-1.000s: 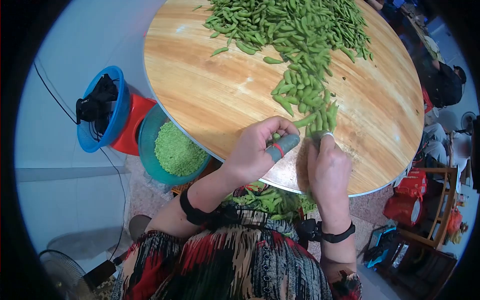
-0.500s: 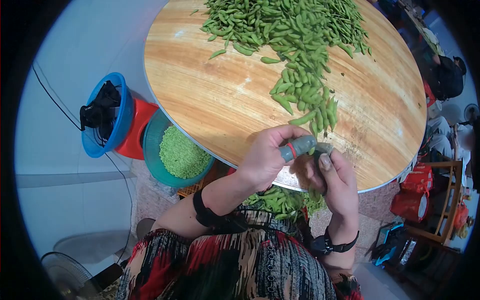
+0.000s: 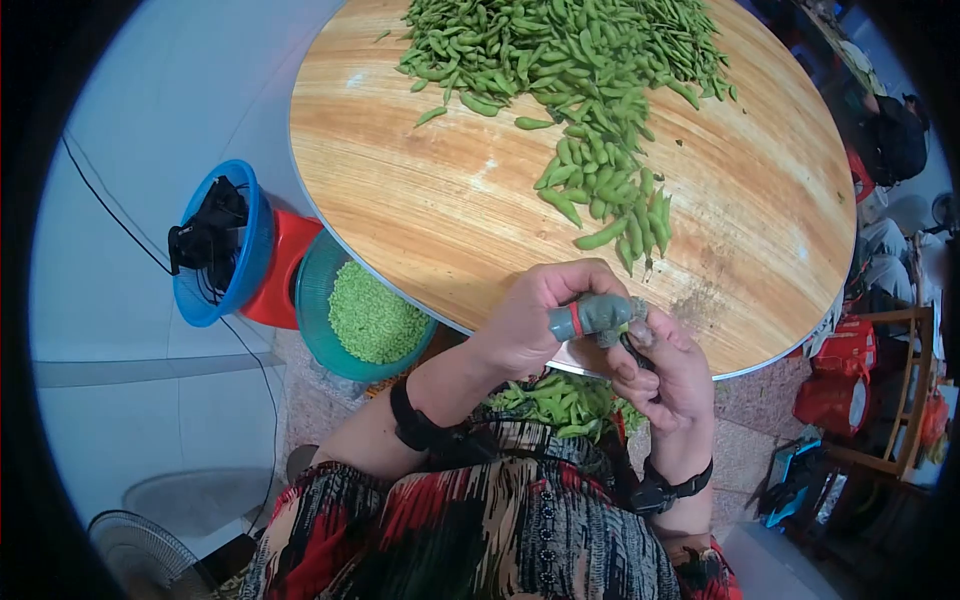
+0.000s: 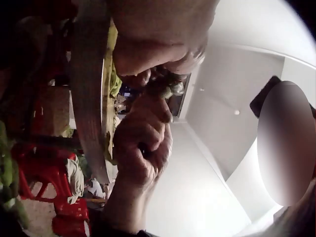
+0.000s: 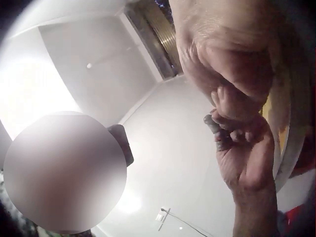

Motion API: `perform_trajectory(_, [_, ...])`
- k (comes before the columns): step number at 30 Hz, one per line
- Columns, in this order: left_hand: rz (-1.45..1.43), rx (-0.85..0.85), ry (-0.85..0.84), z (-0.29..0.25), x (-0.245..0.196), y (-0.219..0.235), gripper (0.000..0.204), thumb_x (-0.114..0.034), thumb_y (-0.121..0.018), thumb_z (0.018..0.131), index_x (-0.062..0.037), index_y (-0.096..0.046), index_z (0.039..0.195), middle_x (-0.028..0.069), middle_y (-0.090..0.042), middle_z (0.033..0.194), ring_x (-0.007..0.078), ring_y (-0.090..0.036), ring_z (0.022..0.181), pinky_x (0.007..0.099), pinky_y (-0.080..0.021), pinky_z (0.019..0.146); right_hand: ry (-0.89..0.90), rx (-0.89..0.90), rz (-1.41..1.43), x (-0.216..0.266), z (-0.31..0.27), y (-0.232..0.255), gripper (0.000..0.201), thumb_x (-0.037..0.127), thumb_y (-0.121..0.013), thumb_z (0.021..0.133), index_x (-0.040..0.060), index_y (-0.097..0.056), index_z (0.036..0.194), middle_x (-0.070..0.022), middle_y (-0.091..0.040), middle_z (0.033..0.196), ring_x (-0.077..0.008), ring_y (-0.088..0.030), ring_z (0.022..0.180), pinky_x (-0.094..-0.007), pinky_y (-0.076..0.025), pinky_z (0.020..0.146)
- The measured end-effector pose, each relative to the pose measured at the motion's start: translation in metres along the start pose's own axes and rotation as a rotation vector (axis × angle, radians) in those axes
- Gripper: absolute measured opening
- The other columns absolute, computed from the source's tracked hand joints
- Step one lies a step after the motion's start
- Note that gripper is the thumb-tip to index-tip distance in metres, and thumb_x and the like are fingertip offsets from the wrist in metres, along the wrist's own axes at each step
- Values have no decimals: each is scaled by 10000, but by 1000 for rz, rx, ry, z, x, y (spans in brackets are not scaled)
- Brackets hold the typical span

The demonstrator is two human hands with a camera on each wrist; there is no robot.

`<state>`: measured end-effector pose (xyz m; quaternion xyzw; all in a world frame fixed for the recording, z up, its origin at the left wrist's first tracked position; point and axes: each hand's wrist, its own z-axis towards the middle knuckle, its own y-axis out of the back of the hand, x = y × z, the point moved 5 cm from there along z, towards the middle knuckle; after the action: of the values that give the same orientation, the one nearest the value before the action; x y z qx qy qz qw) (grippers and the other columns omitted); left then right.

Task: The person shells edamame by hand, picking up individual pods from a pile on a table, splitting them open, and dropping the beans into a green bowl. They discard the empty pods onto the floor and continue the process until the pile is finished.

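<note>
1 small green piece (image 3: 624, 327), probably a pod, is between the fingertips, above the near edge of the round table (image 3: 400, 190). The left hand (image 3: 535, 315) pinches it with a digit in a grey-green cover (image 3: 590, 318) banded in red; the right hand (image 3: 677, 375) grips it from 3 o'clock, thumb on top and fingers curled. How much of it lies hidden, I cannot tell.

So small a thing seems to ask for a light, even pinch, the 2 thumbs close together and the covered digit taking the pressure; a loose hold could let it slip.

From the hands, loose pods (image 3: 610, 190) lie near at 12 o'clock, a larger pile (image 3: 560, 50) beyond. At 9 o'clock, a green basket (image 3: 313, 330) holds pale green beans (image 3: 375, 312).
</note>
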<state>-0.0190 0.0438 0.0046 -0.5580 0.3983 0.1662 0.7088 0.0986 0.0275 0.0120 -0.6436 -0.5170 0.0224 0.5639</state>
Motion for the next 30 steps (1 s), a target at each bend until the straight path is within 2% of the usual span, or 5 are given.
perform_trajectory(6, [335, -155, -28, -3, -3, -3, 156, -101, -645, 805, -31, -529, 881, 2, -525, 838, 82, -493, 804, 226, -404, 727, 396, -303, -782, 12, -2, -3, 115, 64, -446, 906, 2, -538, 936, -5, -518, 651, -23, -410, 504, -167, -341, 453])
perform_trajectory(15, [635, -282, -58, -11, -9, 14, 169, 28, -529, 818, -21, -581, 972, 20, -578, 881, 85, -546, 809, 237, -444, 731, 171, -212, -438, 10, 15, 10, 139, 125, -506, 895, -10, -536, 893, -5, -524, 625, -55, -440, 495, -202, -364, 443])
perform_trajectory(17, [707, -305, -71, -13, -14, 21, 198, 46, -510, 810, -24, -597, 973, 30, -591, 899, 101, -561, 832, 245, -446, 749, 819, -365, -1340, 37, 18, -2, 167, 145, -556, 857, -16, -515, 842, -78, -545, 607, -173, -520, 472, -306, -416, 433])
perform_trajectory(20, [915, -14, -2, -15, -13, 7, 229, 59, -516, 785, -26, -616, 973, 59, -607, 921, 138, -578, 869, 261, -446, 781, 705, -686, -1980, 44, 23, -5, 181, 146, -593, 810, -7, -496, 795, -168, -569, 651, -316, -573, 535, -403, -445, 482])
perform_trajectory(30, [1279, -120, -401, -8, -26, -12, 281, -15, -617, 753, -40, -615, 1032, 112, -571, 861, 233, -580, 802, 310, -472, 705, 590, -432, -1128, 39, 13, 26, 105, 89, -603, 809, -6, -558, 807, -56, -589, 669, -127, -522, 543, -256, -426, 526])
